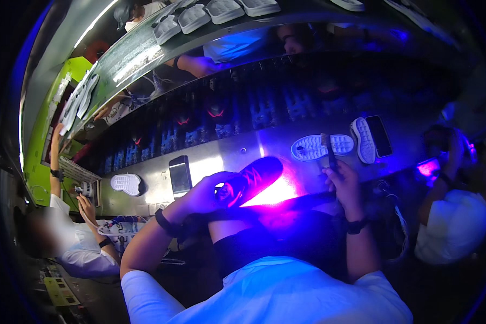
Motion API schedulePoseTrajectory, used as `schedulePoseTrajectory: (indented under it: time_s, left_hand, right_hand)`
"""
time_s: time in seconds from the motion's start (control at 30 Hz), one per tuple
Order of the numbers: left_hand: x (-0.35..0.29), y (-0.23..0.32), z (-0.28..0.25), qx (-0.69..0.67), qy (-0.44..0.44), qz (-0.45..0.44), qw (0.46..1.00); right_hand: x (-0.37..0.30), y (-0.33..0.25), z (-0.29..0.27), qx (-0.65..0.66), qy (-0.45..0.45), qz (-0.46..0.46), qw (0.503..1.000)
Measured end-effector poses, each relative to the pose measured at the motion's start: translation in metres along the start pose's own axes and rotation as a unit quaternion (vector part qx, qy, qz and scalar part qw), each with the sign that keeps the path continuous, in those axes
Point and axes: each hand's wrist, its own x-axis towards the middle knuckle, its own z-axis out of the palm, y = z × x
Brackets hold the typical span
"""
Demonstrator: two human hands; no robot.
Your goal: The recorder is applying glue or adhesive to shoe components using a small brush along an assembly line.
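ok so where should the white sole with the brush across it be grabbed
Probably by its rounded left end, coming from the left and pinching the two long edges. The white sole lies crosswise; the brush in the right hand crosses it near the middle, and a second sole sits close to its right end, so the left end looks freest.

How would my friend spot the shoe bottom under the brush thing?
Find the metal bench, then the dark shoe in the person's left hand. Right of that shoe lies a pale sole, stretched sideways. Unlike the neighbouring sole, which points away from the person beside a black phone, this one is crossed by the brush-like tool in the right hand.
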Motion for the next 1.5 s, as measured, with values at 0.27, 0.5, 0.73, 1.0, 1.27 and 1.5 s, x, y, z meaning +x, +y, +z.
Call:
schedulePoseTrajectory:
  time_s: [0.27,0.5,0.73,1.0,1.27,1.5]
  left_hand:
    - [0.045,0.052,0.084,0.47,0.112,0.128,0.866]
    - [0.047,-0.013,0.104,0.596,0.052,0.226,0.769]
    - [-0.006,0.018,0.083,0.26,0.331,0.288,0.86]
    - [-0.057,-0.037,0.158,0.299,0.349,0.263,0.848]
    - [-0.063,-0.058,0.165,0.291,0.299,0.277,0.866]
    - [-0.065,-0.053,0.16,0.35,0.263,0.273,0.856]
  right_hand:
    - [-0.07,-0.05,0.014,-0.052,0.044,-0.05,0.996]
    - [-0.108,-0.076,0.006,-0.076,0.05,-0.092,0.992]
    - [-0.096,-0.057,0.016,-0.133,-0.02,-0.125,0.983]
    - [-0.066,-0.01,0.062,-0.163,-0.091,-0.094,0.978]
    - [-0.042,0.019,0.08,-0.25,-0.084,-0.07,0.962]
    - [-0.058,0.022,0.071,-0.138,-0.133,0.002,0.981]
